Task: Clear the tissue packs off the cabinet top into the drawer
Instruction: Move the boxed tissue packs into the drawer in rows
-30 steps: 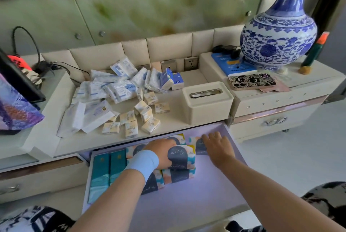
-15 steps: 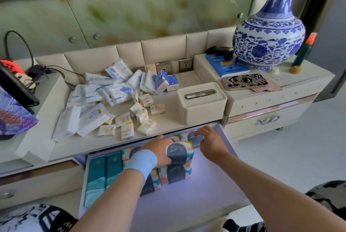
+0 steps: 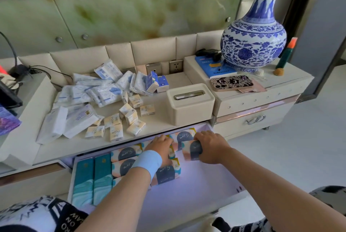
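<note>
The open drawer (image 3: 206, 186) holds two teal packs (image 3: 91, 177) at the left and several patterned tissue packs (image 3: 125, 154) with dark circles beside them. My left hand (image 3: 162, 147), with a blue wristband, rests on top of the patterned packs deep in the drawer. My right hand (image 3: 209, 145) grips one patterned pack (image 3: 193, 150) at the right end of that row. On the cabinet top (image 3: 159, 119) lie several white and blue tissue packs (image 3: 106, 91), two long white packs (image 3: 65, 121) and several small yellow packs (image 3: 114, 125).
A cream tissue box (image 3: 191, 103) stands on the cabinet top right above the drawer. On the raised cabinet at the right are a blue-and-white vase (image 3: 254, 40), a blue book (image 3: 215, 67) and a patterned phone case (image 3: 231, 83). Cables and a dark device sit at far left.
Both hands have moved deeper into the drawer. My right hand went from lying on the back right pack to gripping a patterned pack; the left hand slid back over the stack.
</note>
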### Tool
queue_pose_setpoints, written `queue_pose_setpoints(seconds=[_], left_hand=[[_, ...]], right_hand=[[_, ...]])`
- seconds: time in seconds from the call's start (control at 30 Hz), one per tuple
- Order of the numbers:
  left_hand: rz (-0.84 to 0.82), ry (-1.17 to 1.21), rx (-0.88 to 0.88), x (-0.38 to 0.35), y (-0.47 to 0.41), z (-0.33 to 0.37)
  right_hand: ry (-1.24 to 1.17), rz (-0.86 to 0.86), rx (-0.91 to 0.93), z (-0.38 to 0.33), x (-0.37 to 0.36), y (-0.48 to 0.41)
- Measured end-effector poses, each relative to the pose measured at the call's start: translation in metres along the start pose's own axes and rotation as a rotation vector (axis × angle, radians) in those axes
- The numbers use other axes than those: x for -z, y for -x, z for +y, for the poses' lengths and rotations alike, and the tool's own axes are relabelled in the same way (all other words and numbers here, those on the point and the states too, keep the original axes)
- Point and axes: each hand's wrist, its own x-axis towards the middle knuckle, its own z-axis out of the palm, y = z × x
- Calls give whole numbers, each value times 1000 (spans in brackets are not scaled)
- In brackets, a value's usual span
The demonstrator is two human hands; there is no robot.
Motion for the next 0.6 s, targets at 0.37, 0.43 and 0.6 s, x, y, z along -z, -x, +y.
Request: queue_pose_setpoints(seconds=[0.37, 0.43, 0.6], left_hand=[[-109, -160, 31, -19, -2, -26], [-102, -155, 29, -19, -2, -28], [-98, -126, 24, -19, -4, -31]], right_hand=[[143, 64, 32, -12, -53, -26], [207, 81, -6, -15, -57, -29], [252, 77, -78, -21, -60, -35]])
